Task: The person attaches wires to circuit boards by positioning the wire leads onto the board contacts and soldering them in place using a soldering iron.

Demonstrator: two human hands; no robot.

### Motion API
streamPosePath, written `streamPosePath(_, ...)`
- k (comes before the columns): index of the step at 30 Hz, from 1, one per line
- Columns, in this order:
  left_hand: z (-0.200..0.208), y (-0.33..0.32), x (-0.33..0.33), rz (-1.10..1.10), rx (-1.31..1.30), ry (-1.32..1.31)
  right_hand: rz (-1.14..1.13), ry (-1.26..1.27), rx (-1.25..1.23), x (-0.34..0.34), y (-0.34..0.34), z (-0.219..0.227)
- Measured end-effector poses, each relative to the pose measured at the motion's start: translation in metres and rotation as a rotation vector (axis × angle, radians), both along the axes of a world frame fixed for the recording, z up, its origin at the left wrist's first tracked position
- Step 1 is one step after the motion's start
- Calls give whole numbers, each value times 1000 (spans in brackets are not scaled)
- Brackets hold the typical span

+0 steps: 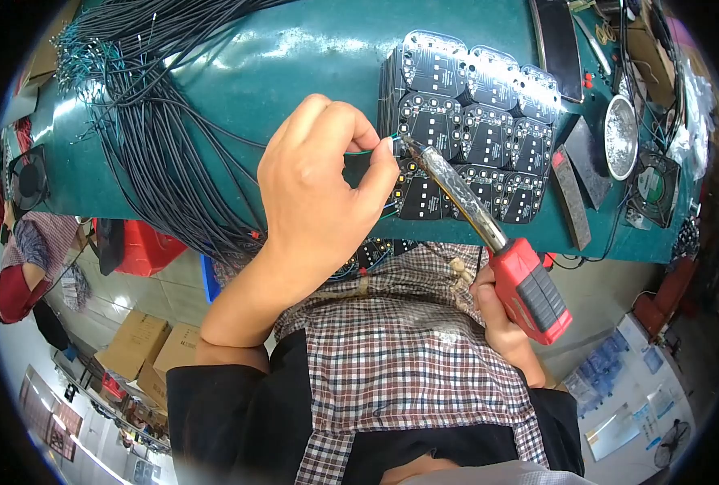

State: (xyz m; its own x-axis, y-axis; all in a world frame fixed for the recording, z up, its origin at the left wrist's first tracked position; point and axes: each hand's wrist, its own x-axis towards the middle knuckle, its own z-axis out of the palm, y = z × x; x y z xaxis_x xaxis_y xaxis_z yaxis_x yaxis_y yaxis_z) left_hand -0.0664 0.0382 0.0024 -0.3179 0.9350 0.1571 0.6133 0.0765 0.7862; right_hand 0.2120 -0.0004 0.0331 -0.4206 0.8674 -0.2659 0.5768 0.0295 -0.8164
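Observation:
My left hand (315, 174) is closed in a pinch on a thin green wire (359, 153), which appears to come from a black cable. The bare wire end reaches the left edge of a panel of black circuit boards (484, 133), lying on a stack of similar panels. In my right hand (498, 322) is a soldering gun (529, 287) with a red and black handle. Its long metal barrel slants up to the left, and the tip comes down at the wire end by my left fingertips. Whether tip and wire touch is too small to tell.
A thick bundle of black cables (161, 141) covers the green table's (311, 61) left side. At right are a metal dish (620, 137), dark bars (571, 198) and a small fan (654, 190). More boards (371, 255) lie at my lap. Another person's red sleeve (16, 295) shows far left.

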Motion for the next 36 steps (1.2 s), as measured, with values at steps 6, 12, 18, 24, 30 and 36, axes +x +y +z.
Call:
streamPosePath(6, -1, 0, 0, -10, 5, 21, 6, 66, 46, 0, 3, 5)
streamPosePath(12, 1, -1, 0, -5, 11, 38, -97, -35, 19, 9, -10, 7)
streamPosePath(18, 1, -4, -3, -17, 25, -37, -57, 21, 0, 10, -7, 3)
streamPosePath(24, 1, -5, -3, -27, -13, -24, -39, 39, 16, 8, -5, 1)
streamPosePath(30, 3, -6, -5, -75, -27, 2, -82, 35, -24, 4, -6, 3)
streamPosePath(36, 5, -5, -5, -73, -40, 30, -117, 23, -98, 6, -9, 3)
